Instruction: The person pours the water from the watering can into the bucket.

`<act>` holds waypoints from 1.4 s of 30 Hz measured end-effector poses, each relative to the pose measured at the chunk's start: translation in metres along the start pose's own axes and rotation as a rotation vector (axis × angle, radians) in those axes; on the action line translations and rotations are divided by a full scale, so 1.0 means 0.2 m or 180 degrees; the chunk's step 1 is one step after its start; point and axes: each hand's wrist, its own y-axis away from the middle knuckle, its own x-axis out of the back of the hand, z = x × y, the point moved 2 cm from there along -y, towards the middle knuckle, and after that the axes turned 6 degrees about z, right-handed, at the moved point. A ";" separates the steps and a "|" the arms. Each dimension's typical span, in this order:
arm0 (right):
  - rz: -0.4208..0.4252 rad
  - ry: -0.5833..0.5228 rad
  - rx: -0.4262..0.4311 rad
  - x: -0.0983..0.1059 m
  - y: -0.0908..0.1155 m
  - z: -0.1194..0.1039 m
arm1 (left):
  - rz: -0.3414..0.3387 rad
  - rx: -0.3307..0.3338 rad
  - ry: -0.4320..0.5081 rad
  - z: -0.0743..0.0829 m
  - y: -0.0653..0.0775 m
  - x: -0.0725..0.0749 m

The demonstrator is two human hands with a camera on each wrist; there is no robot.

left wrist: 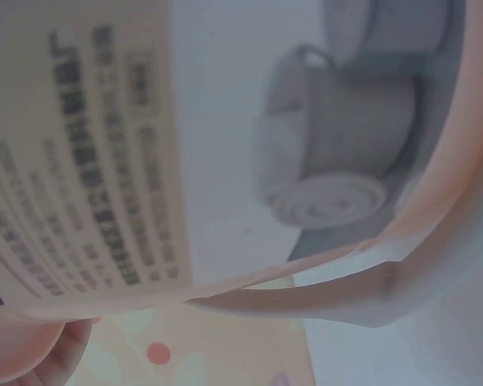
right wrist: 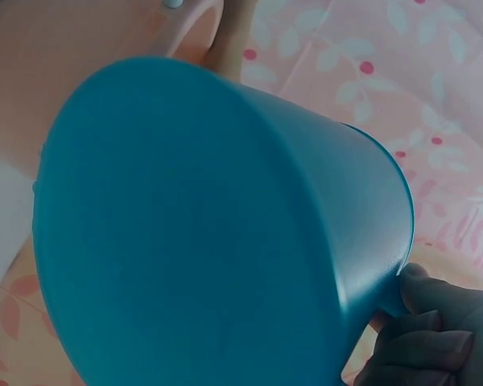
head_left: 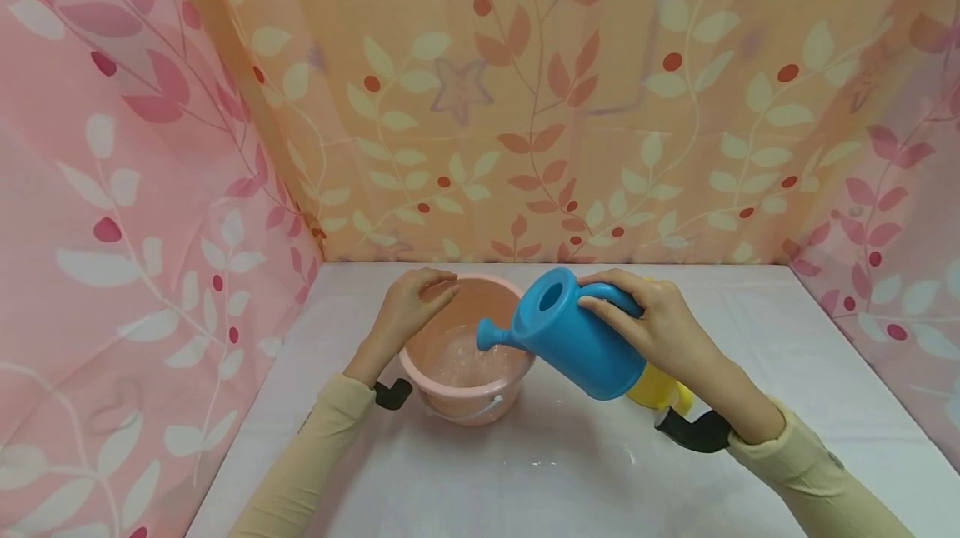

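Observation:
My right hand (head_left: 663, 330) holds a blue watering can (head_left: 581, 346) by its handle, fingers and thumb around it. The can is tilted left, its spout head (head_left: 489, 336) over the opening of a pink bucket (head_left: 468, 406). Rippled water shows inside the bucket. At the bucket's far left rim is my left hand (head_left: 408, 305), thumb on the inner side and fingers along the rim. The left wrist view is filled by the bucket's printed label (left wrist: 121, 161), with the fingers (left wrist: 64, 354) partly hidden behind the rim. The can's round base (right wrist: 177, 225) faces the right wrist camera.
A yellow object (head_left: 658, 390) stands behind the watering can, mostly hidden by it and the right hand. Small water drops lie on the white tabletop (head_left: 585, 480). Floral cloth (head_left: 555, 146) walls the back and both sides.

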 end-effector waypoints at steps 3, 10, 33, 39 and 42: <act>-0.0004 0.0000 -0.0002 0.00 0.00 0.00 | 0.0003 -0.0028 0.0009 0.00 0.00 0.00; 0.0009 0.0012 0.0051 0.00 0.00 -0.01 | -0.0020 -0.0010 0.0030 0.00 0.00 0.00; -0.0019 0.0049 0.0063 0.00 -0.01 -0.01 | 0.0022 -0.0009 0.0045 -0.01 0.00 0.00; -0.0009 0.0036 0.0076 0.00 -0.01 0.00 | 0.0003 0.0012 0.0050 0.00 0.00 0.00; -0.0016 0.0042 0.0071 0.00 -0.01 0.00 | -0.0002 0.0019 0.0054 0.00 0.00 0.00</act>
